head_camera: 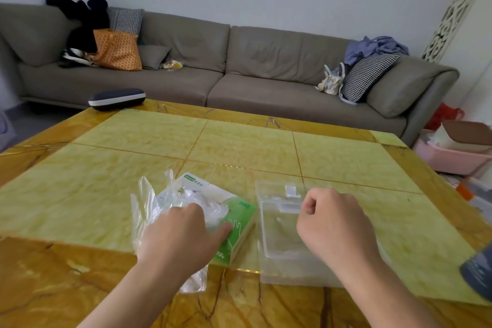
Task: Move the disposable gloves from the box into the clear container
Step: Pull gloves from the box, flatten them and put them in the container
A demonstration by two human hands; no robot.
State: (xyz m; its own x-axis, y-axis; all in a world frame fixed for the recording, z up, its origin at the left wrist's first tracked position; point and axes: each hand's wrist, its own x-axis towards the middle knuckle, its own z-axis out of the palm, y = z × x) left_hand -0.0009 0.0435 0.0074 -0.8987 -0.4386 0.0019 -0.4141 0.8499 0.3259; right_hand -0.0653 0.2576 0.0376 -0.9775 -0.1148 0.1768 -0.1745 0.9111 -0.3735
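Green-printed glove box (234,231) lies on the counter (266,157) directly under the left hand (181,237), whose fingers pinch the crinkled disposable gloves (149,208) at its opening. Just right stands the clear container (279,226), lengthwise away from the person, beneath the clenched, empty right hand (332,224).

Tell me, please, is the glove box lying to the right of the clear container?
No, the glove box lies left of the clear container, under the left hand.
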